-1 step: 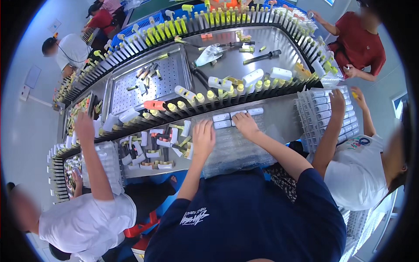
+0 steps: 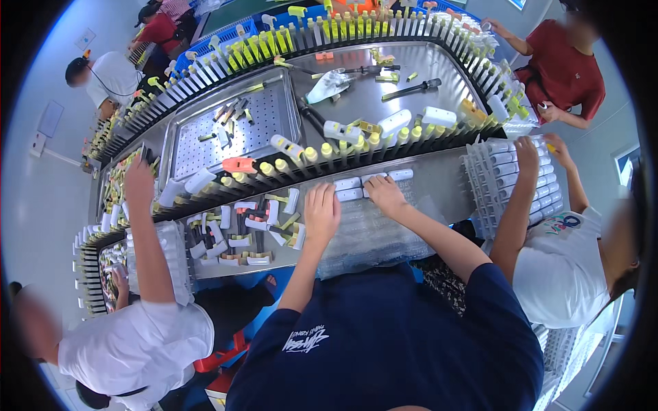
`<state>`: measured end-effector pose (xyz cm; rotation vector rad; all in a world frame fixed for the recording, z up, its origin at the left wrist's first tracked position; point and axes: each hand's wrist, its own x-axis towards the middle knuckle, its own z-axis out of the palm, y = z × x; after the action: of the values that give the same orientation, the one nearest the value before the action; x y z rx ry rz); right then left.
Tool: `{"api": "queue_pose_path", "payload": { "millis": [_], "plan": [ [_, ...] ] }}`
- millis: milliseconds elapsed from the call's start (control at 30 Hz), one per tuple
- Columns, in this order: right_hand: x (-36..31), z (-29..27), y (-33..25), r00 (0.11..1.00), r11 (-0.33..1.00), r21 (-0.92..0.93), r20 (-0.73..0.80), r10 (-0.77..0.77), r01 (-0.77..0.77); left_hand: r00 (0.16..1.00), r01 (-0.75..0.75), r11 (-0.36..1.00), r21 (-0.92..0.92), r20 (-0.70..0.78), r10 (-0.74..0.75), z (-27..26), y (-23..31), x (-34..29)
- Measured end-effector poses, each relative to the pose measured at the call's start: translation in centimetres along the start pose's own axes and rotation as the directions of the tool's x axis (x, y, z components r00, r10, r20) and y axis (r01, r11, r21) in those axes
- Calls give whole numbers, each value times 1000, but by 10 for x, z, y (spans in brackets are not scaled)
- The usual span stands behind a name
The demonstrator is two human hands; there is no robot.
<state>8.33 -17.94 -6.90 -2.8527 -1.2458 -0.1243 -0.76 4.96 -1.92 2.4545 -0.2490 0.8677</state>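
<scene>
A clear plastic tray with moulded slots lies in front of me at the table's near edge. Several glossy white oblong plastic pieces sit in its far slots. At the tray's left end is my left hand, fingers extended side by side, its thumb beside the nearest white pieces. My right hand reaches over the tray from the right, with fingers bent onto a white piece; its fingertips partly hide that piece. Left of the tray lies a loose pile of white, yellow-green and dark plastic parts.
Beyond the tray runs a black rack of upright yellow-tipped parts. Behind it are a perforated metal tray and a white glove. Co-workers stand close on both sides; stacked clear trays are at the right.
My left hand has shifted slightly away from me; my right hand stays on the white pieces. The left co-worker's hand has reached farther out, and the right co-worker's hands have moved slightly.
</scene>
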Motion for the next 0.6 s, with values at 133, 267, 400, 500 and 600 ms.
{"api": "queue_pose_path", "payload": {
  "millis": [133, 267, 400, 500, 600],
  "plan": [
    [2, -12, 0, 995, 992, -127, 97, -14, 26, 967, 109, 992, 59, 224, -120, 13, 13, 26],
    [-10, -21, -8, 996, 999, -6, -85, 32, -33, 916, 5, 991, 136, 397, -59, 55, -14, -9],
    [-28, -56, -18, 918, 866, 455, -216, 332, -207, 917, -82, 989, 125, 398, 26, 50, -16, -10],
    [-28, -118, -22, 696, 576, 767, -249, 673, -282, 900, -117, 987, 107, 433, 60, 49, -21, -8],
    [-20, -131, -3, 461, 256, 965, -201, 864, -60, 892, -164, 979, 119, 443, 96, 56, -24, -5]
  ]
}}
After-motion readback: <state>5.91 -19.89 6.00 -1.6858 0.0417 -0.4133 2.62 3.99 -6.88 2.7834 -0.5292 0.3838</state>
